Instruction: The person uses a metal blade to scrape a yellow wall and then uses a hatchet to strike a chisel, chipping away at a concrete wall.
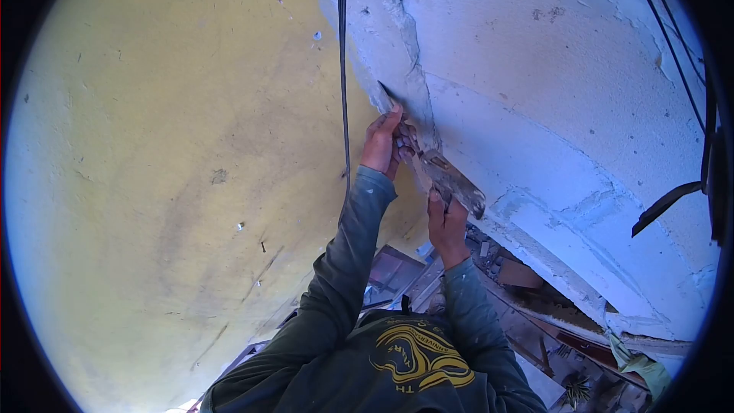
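Observation:
My left hand (pixel 380 143) is closed at the seam between the yellow wall (pixel 191 107) and the pale plastered surface (pixel 520 53). From its fingers a narrow pointed tool (pixel 387 98) reaches up against the plaster edge; its kind is hard to make out. Lower and to the right, my right hand (pixel 448 223) grips a worn, plaster-smeared flat tool (pixel 456 185) with a slot near its upper end. That tool lies slantwise close to the plaster, its upper end near my left fingers. Part of each grip is hidden behind the fingers.
Black cables (pixel 342 46) hang down the yellow wall beside my left forearm. More dark cables (pixel 673 38) and a dark strap (pixel 667 206) hang at the right. A crack (pixel 411 30) runs down the plaster. Debris and boards (pixel 527 279) lie far below.

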`<state>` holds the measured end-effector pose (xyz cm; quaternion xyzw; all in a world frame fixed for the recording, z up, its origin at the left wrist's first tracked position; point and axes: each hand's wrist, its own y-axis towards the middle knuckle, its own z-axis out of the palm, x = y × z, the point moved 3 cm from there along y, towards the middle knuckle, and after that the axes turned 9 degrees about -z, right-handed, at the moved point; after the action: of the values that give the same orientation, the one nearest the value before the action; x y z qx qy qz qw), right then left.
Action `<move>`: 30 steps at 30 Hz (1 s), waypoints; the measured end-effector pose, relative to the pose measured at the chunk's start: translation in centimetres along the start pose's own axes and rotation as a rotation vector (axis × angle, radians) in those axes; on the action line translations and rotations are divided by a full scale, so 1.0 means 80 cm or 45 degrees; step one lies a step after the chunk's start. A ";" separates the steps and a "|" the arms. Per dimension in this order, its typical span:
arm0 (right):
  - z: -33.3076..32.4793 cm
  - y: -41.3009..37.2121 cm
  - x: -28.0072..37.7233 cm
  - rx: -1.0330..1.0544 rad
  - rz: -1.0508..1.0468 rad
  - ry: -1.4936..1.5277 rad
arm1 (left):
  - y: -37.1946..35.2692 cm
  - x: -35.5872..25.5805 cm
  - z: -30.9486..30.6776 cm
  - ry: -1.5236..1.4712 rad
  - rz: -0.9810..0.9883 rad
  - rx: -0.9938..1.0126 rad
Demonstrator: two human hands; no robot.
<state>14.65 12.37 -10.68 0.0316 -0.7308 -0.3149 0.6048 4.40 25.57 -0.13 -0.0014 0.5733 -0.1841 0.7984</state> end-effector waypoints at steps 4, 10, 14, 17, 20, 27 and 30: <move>0.001 -0.025 -0.021 -0.019 -0.094 0.154 | 0.001 0.004 -0.003 -0.005 -0.006 0.016; 0.005 -0.005 -0.006 0.000 -0.041 0.043 | 0.003 0.000 0.003 -0.001 0.030 0.006; 0.018 -0.013 -0.041 0.058 -0.116 0.181 | 0.001 0.005 0.002 -0.006 0.015 0.010; 0.009 0.020 0.008 -0.145 -0.293 -0.020 | 0.004 0.006 0.003 -0.003 0.028 -0.025; -0.003 0.010 0.029 -0.253 -0.416 0.270 | 0.007 0.006 -0.001 0.012 -0.015 0.044; 0.000 0.006 0.009 -0.082 0.005 0.216 | 0.002 0.010 0.002 -0.001 0.023 -0.022; 0.014 -0.002 -0.024 -0.109 -0.237 0.471 | 0.000 0.006 0.004 0.018 -0.022 -0.010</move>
<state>14.11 13.57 -12.50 0.1305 -0.5871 -0.3889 0.6979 4.86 25.38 -0.47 -0.0082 0.5795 -0.1887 0.7928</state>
